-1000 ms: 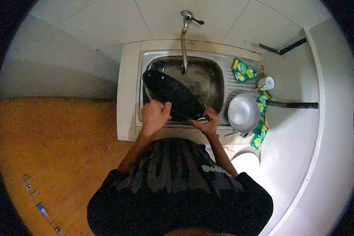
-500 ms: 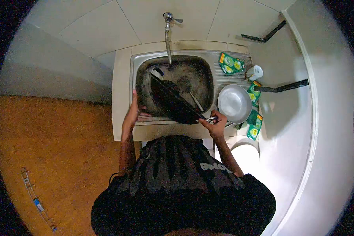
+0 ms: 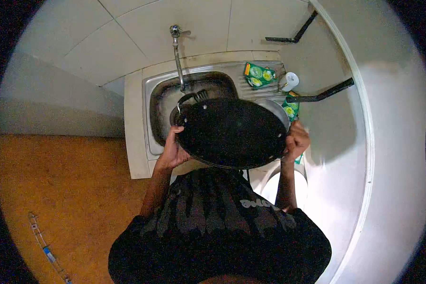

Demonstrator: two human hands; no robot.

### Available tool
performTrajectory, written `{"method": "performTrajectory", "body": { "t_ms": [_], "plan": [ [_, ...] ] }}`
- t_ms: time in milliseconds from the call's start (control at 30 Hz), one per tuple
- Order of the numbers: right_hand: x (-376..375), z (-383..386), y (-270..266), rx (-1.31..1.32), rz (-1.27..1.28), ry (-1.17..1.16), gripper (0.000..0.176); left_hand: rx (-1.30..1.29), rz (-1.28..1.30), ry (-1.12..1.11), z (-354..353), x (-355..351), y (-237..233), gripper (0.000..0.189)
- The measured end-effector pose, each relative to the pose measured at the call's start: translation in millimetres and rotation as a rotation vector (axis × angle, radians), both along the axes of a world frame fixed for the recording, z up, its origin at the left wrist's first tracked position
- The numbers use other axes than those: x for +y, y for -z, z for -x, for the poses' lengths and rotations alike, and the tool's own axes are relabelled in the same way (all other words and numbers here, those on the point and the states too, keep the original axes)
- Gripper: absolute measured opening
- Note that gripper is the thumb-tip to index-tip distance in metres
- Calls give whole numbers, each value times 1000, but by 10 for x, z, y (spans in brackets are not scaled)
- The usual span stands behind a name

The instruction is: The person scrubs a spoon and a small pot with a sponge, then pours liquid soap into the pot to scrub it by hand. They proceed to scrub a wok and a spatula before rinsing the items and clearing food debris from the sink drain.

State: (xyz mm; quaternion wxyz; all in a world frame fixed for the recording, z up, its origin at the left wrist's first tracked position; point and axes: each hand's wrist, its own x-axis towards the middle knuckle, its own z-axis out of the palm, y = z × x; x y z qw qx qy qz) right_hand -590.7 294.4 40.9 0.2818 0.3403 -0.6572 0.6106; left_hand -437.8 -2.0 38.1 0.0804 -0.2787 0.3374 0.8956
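Note:
A large black wok [image 3: 234, 132] with a wire loop handle is held up between my hands, over the sink's front edge and in front of my body. Its dark, round face is turned up toward the camera. My left hand [image 3: 173, 152] grips its left rim, with the thumb on top. On the right side, my right hand [image 3: 296, 141] is closed around the edge, where the far handle is hidden by the fingers. Behind the wok is the steel sink [image 3: 157, 97], partly covered. A dark coiled thing [image 3: 201, 95] shows just above the wok's upper left rim.
A tap [image 3: 176, 54] hangs over the basin. On the drainboard are a green packet [image 3: 259, 76], a white cup [image 3: 289, 81] and a silver pan [image 3: 273, 108] partly behind the wok. Black brackets [image 3: 324, 93] jut from the right wall. A wire rack [image 3: 47, 251] lies on the floor.
The wok has risen out of the basin and turned its broad face to the camera. My left hand has gone from beside the basin onto its rim. My right hand has moved rightward, and the view has shifted.

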Motion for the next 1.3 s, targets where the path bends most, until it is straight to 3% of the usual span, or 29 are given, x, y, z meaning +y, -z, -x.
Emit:
{"method": "performTrajectory", "body": {
  "t_ms": [33, 67, 100, 133, 200, 233, 300, 333, 367, 433, 467, 500, 567, 633, 700, 733, 767, 833, 900, 1033, 1100, 1133, 1200, 1233, 1300],
  "plan": [
    [198, 155, 287, -5, -3, 6, 36, 58, -131, 72, 28, -44, 65, 61],
    [446, 370, 755, -251, 23, 103, 31, 119, -261, 145, 81, -71, 107, 47],
    [474, 522, 789, -371, 35, 154, 28, 120, -262, 149, 163, -52, 120, 47],
    [400, 625, 627, -491, 50, 200, 26, 104, -214, 78, 264, -16, 131, 38],
    [212, 826, 331, -317, -99, 36, 16, 39, -163, -3, 562, 94, -51, 10],
    [77, 882, 238, -259, -147, -19, 14, 41, -163, 1, 665, 44, 79, 10],
    [-155, 989, 298, -380, -20, 101, 11, 56, -45, -42, 847, -129, 603, 3],
    [-258, 1001, 262, -326, -143, 253, 12, 8, 14, -63, 931, -143, 611, 8],
    [-295, 1053, 328, -319, -136, 261, 12, -43, 73, -82, 1015, -158, 623, 13],
    [-363, 1210, 655, -570, -124, 287, 19, 8, 192, 39, 1174, 23, 209, 13],
    [-379, 1320, 804, -723, -37, 245, 25, -43, 282, 80, 1278, -91, 604, 15],
    [-415, 1429, 817, -721, -33, 243, 25, -41, 286, 79, 1373, -112, 633, 15],
    [-550, 1567, 884, -445, -127, 316, 21, -127, 294, 35, 1502, -151, 697, 40],
    [-656, 1603, 728, -441, -255, 420, 30, -184, 295, 27, 1640, -145, 642, 61],
    [-737, 1835, 794, -561, -526, 563, 41, -21, 318, 30, 1757, -202, 1054, 57],
    [-721, 2039, 1124, -356, -578, 663, 49, -89, 305, -60, 1831, -127, 1044, 52],
    [-728, 2139, 1140, -364, -576, 668, 49, -92, 308, -52, 1891, -85, 1084, 52],
    [-748, 2282, 1101, -599, -661, 673, 52, 146, 320, -19, 2006, -63, 1284, 45],
    [-699, 2423, 1121, -579, -602, 634, 52, -1, 266, 1, 2097, -25, 1519, 41],
    [-596, 2599, 1187, -733, -679, 607, 58, 179, 150, 30, 2268, 226, 1621, 44],
    [-616, 2527, 1218, -738, -761, 898, 64, 162, 241, -11, 2342, 334, 1667, 47],
    [-575, 2520, 1075, -866, -763, 747, 71, 153, 233, -16, 2348, 347, 1686, 47],
    [-588, 2474, 1029, -865, -762, 756, 73, 201, 224, 23, 2409, 332, 1735, 55],
    [-589, 2434, 1036, -869, -756, 769, 76, 194, 221, 19, 2435, 334, 1776, 55],
    [-615, 2365, 1087, -796, -830, 813, 75, -138, 523, 1, 2487, 333, 1861, 60]
  ]
}}
